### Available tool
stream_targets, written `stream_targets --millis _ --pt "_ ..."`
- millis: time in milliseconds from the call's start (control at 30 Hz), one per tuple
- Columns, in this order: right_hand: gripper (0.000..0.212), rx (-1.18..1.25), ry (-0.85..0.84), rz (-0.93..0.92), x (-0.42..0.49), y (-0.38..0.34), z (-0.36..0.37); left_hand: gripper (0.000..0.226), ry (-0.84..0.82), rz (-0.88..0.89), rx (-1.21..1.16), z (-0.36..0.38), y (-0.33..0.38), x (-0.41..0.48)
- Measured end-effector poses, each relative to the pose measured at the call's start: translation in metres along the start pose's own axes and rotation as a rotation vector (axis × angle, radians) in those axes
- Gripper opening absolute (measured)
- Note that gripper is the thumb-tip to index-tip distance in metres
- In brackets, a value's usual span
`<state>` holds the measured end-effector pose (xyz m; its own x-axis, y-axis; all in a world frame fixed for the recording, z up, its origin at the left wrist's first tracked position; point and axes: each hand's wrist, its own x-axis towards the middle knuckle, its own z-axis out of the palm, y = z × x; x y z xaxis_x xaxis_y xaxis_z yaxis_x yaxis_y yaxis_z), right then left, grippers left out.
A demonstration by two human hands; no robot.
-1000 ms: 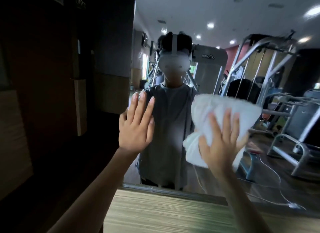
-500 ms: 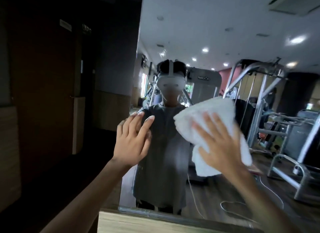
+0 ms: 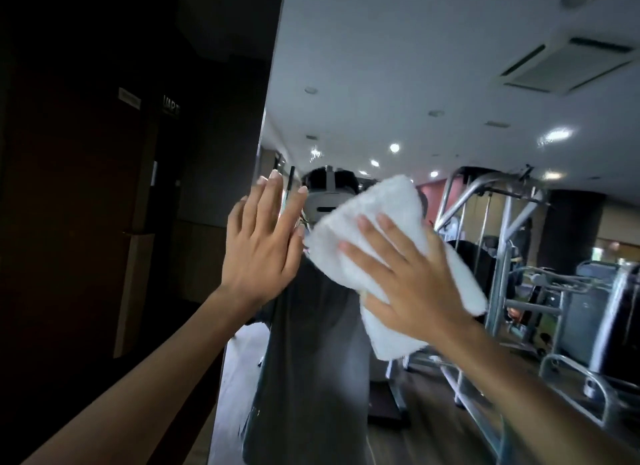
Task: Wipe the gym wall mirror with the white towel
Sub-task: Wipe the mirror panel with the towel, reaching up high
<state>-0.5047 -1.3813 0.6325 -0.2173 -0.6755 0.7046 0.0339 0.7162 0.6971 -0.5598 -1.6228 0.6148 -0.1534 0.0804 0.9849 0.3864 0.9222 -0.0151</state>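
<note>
Evidently the wiping stroke is under way: the right hand [image 3: 412,284] is pressing the white towel [image 3: 377,218] flat against the mirror [image 3: 450,83] near its left edge, fingers [image 3: 398,236] lying straight and spread over the cloth. The left hand [image 3: 263,250], fingers straight and nearly together, is seemingly bracing just beside the towel. Next is probably calling for even pressure while sweeping toward the right edge.

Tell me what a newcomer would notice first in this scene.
The white towel stands out at centre frame, pressed against the mirror by the right hand with its fingers spread flat. Just left of it, the left hand is held up flat with straight fingers by the mirror's left edge. Metal weight machines show reflected on the right, against a dark wall on the left.
</note>
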Motion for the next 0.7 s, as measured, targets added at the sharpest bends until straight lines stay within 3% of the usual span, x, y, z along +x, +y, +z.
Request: stream_targets --millis 100,200,333,433,600,700 --pt "0.072 -0.029 -0.012 0.081 -0.016 0.051 -0.003 0.058 -0.007 -0.024 -0.015 0.002 0.001 0.001" --pt "0.067 -0.015 -0.034 0.371 0.016 0.085 -0.009 0.060 -0.019 -0.033 -0.025 0.004 0.001 0.001" --pt "0.069 0.043 0.017 0.665 0.092 0.069 -0.012 0.058 0.009 -0.033 -0.035 0.003 0.001 -0.001" --pt "0.071 0.044 0.019 0.569 0.110 0.029 -0.010 0.058 0.009 -0.016 -0.031 0.004 -0.002 -0.002" --pt "0.070 0.011 0.000 0.109 0.042 0.007 -0.003 0.057 0.015 -0.019 -0.056 -0.001 -0.002 0.002" --pt "0.066 -0.003 -0.009 0.187 0.025 0.070 -0.008 0.058 -0.014 0.031 -0.065 -0.014 -0.010 0.019"
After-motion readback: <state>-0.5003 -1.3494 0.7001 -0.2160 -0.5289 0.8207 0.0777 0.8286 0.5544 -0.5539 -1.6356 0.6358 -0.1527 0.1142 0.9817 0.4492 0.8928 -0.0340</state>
